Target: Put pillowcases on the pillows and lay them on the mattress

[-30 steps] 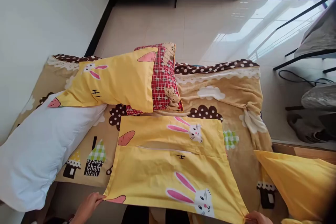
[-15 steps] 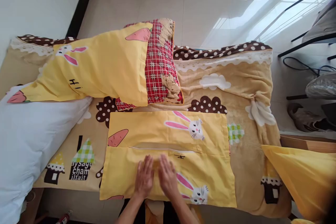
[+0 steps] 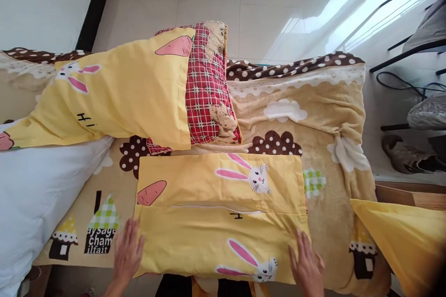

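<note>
The case [image 3: 205,229] is laid at the near edge of the blanket [image 3: 334,236], about midway along it, with the plaid pillow [image 3: 204,97] beyond. The step in hand is judged to be flattening. For a sound result, the cloth should be pressed outward from the middle with even strokes, the seam [image 3: 209,206] kept straight, and the sides set square to the blanket's near edge. The left hand [image 3: 127,253] is held palm down over the case's left edge; the right hand [image 3: 307,262], likewise, by its near right corner. Fingers are extended and pointed forward, slightly spread. Nothing is grasped by either; firmness of contact cannot be told.
</note>
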A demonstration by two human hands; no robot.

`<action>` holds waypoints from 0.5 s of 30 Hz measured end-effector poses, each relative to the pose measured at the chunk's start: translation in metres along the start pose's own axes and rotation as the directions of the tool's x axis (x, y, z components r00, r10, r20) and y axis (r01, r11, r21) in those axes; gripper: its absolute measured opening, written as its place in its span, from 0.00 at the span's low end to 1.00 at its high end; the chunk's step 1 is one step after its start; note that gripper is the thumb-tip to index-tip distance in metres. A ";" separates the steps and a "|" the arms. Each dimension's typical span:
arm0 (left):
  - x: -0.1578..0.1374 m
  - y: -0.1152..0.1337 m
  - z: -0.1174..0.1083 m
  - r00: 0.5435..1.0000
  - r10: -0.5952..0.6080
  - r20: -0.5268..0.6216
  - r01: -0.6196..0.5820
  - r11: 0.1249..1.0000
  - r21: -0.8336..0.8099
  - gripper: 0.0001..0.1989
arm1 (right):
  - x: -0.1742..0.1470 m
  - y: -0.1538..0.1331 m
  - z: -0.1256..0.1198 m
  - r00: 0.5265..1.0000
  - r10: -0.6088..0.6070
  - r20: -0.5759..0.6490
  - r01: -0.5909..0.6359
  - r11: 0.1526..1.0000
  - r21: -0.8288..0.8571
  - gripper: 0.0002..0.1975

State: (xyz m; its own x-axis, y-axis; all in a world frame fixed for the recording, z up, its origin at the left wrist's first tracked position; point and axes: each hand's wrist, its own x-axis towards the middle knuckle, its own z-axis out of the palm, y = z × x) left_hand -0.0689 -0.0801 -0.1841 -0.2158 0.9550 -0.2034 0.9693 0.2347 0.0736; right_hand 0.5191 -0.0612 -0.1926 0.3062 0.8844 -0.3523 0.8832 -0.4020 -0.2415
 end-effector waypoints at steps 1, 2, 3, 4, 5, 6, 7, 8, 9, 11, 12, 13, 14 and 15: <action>0.018 0.026 0.004 0.998 0.067 -0.008 -0.068 0.997 -0.029 0.32 | 0.011 -0.031 0.008 0.995 -0.090 -0.047 0.087 0.995 -0.047 0.33; 0.039 0.057 0.009 0.986 0.165 -0.019 -0.166 0.984 -0.067 0.32 | 0.023 -0.069 0.018 0.972 -0.217 -0.085 0.212 0.975 -0.066 0.33; 0.062 0.091 0.015 0.971 0.233 -0.044 -0.236 0.966 -0.105 0.32 | 0.035 -0.111 0.030 0.935 -0.347 -0.077 0.344 0.937 -0.059 0.32; 0.085 0.125 0.021 0.953 0.295 -0.068 -0.302 0.943 -0.139 0.32 | 0.048 -0.153 0.042 0.873 -0.483 -0.073 0.482 0.876 -0.037 0.31; 0.108 0.157 0.025 0.941 0.325 -0.094 -0.337 0.928 -0.162 0.31 | 0.060 -0.193 0.054 0.819 -0.569 -0.067 0.570 0.822 -0.012 0.30; 0.129 0.184 0.029 0.939 0.330 -0.091 -0.342 0.924 -0.173 0.31 | 0.072 -0.229 0.064 0.784 -0.618 -0.061 0.620 0.785 0.012 0.29; 0.149 0.204 0.032 0.943 0.327 -0.067 -0.333 0.927 -0.174 0.29 | 0.084 -0.258 0.072 0.749 -0.661 -0.044 0.663 0.748 0.038 0.29; 0.166 0.216 0.034 0.944 0.328 -0.046 -0.331 0.928 -0.169 0.28 | 0.096 -0.279 0.078 0.718 -0.695 -0.028 0.695 0.716 0.057 0.28; 0.181 0.219 0.035 0.945 0.326 -0.023 -0.326 0.932 -0.161 0.27 | 0.109 -0.290 0.080 0.700 -0.714 -0.024 0.714 0.698 0.058 0.26; 0.203 0.203 0.033 0.951 0.308 0.024 -0.302 0.943 -0.138 0.27 | 0.139 -0.285 0.076 0.697 -0.717 -0.010 0.717 0.697 0.023 0.25; 0.211 0.186 0.031 0.961 0.275 0.030 -0.270 0.956 -0.119 0.27 | 0.156 -0.271 0.070 0.708 -0.706 -0.017 0.706 0.708 -0.009 0.25; 0.216 0.168 0.029 0.973 0.229 0.024 -0.225 0.969 -0.097 0.28 | 0.172 -0.250 0.061 0.741 -0.671 -0.028 0.669 0.741 -0.051 0.26; 0.220 0.148 0.026 0.984 0.178 0.004 -0.177 0.981 -0.076 0.28 | 0.188 -0.225 0.051 0.781 -0.623 -0.054 0.616 0.781 -0.098 0.26; 0.223 0.130 0.024 0.991 0.134 -0.023 -0.136 0.989 -0.058 0.28 | 0.203 -0.198 0.040 0.816 -0.571 -0.085 0.557 0.818 -0.144 0.26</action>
State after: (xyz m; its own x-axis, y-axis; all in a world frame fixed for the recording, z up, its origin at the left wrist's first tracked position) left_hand 0.0122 0.1589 -0.2427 -0.0863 0.9818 -0.1690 0.9811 0.1132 0.1571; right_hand 0.3917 0.1881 -0.2523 -0.2241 0.9718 -0.0727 0.9442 0.1981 -0.2631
